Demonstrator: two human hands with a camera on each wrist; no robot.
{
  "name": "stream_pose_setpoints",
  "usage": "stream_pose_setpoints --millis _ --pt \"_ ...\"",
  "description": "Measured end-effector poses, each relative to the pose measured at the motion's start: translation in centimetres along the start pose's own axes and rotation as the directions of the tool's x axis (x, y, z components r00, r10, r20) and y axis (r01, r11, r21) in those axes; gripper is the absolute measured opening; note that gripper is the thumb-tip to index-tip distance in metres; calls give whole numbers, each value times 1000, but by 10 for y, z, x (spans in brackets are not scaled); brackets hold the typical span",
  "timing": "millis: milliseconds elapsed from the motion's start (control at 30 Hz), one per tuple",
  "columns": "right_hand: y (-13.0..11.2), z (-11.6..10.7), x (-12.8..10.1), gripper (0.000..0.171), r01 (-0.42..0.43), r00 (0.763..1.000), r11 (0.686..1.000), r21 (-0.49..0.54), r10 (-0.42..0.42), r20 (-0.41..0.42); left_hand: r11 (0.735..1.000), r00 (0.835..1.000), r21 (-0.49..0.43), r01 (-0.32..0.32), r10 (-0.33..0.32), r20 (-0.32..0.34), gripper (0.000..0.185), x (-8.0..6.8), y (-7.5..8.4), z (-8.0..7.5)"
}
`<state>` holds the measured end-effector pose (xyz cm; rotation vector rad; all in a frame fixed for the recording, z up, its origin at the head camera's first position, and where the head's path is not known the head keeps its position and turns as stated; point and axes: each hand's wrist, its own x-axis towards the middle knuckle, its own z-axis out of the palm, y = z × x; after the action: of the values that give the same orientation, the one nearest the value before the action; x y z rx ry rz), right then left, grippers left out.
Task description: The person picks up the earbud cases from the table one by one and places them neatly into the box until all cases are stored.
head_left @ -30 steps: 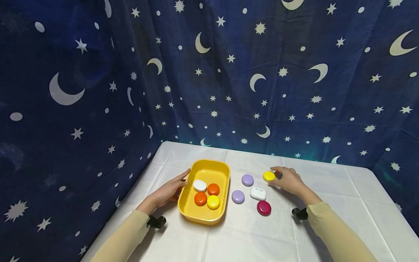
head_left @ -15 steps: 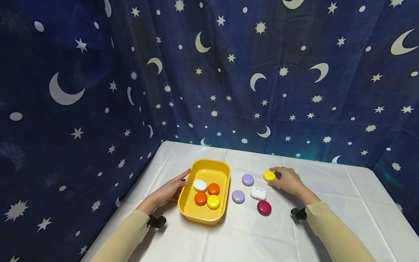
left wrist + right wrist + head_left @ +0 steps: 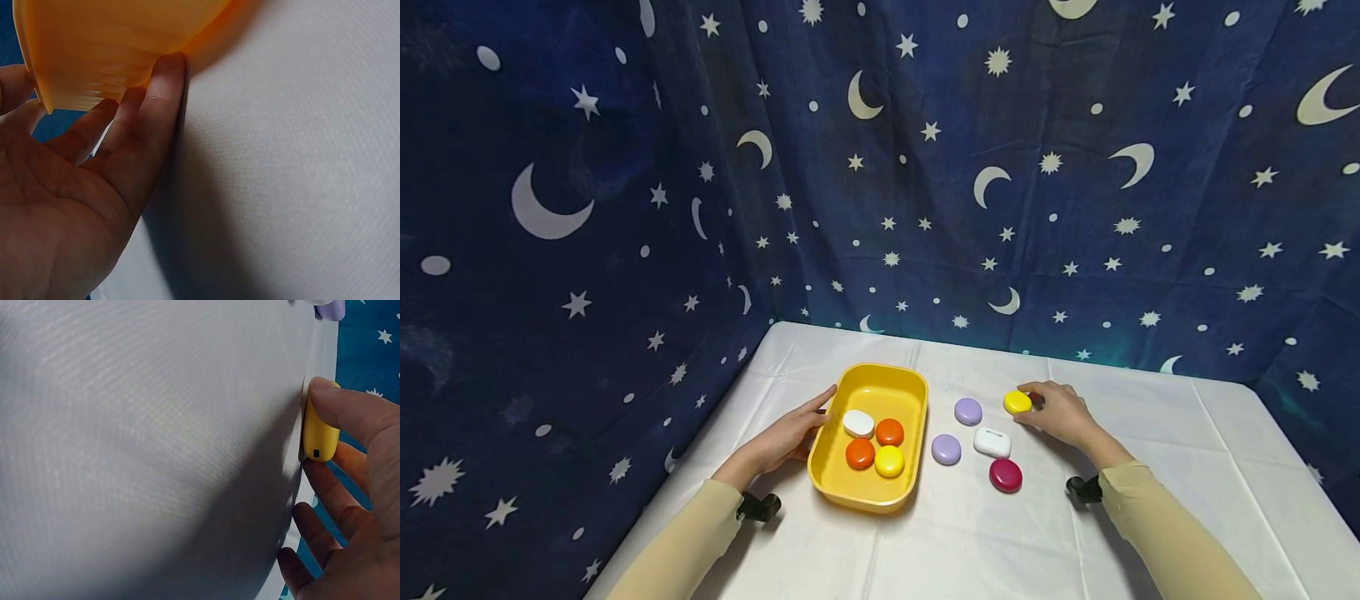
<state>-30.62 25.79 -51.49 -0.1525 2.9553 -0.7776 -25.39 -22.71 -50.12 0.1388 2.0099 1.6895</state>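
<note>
My right hand (image 3: 1060, 412) pinches a glossy yellow round case (image 3: 1017, 402) at the table's right half, seen as well in the right wrist view, where the yellow case (image 3: 322, 428) has a small dark port on its edge. The thumb lies on one side of it and fingertips on the other. My left hand (image 3: 790, 433) rests with extended fingers against the left wall of a yellow tray (image 3: 880, 502). From the left wrist, these fingers (image 3: 164, 81) touch the tray's outer wall (image 3: 112, 50) low, near the cloth. Inside the tray lie a white oval piece (image 3: 858, 424), two orange rounds (image 3: 890, 432) and a yellow round (image 3: 889, 462).
Between tray and right hand lie two lilac rounds (image 3: 967, 412), a white oblong case (image 3: 992, 442) and a dark red round (image 3: 1005, 476). A white cloth (image 3: 955, 542) covers the table. A dark blue curtain (image 3: 925, 192) with moons and stars hangs behind and to the left.
</note>
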Motion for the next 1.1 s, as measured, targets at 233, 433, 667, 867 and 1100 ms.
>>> stream_pose_setpoints --millis 233,433,667,867,1100 --pt "-1 0 1 63 -11 1000 1000 -12 11 -2 1000 1000 0 -2 2 0 61 1 -1 -1" --pt "-6 -3 2 63 -3 1000 1000 -2 3 -6 1000 1000 9 -1 1 -4 61 1 -1 0" --pt "-25 -13 1 60 104 994 994 39 -103 -46 1000 1000 13 -2 2 -7 61 1 -2 -1" --pt "-50 -17 -1 57 187 980 980 68 -182 -76 1000 1000 14 6 -6 -6 61 2 -2 -2" --pt "-87 -16 -5 54 242 969 966 92 -237 -62 1000 1000 4 13 -13 -8 60 1 -3 -3"
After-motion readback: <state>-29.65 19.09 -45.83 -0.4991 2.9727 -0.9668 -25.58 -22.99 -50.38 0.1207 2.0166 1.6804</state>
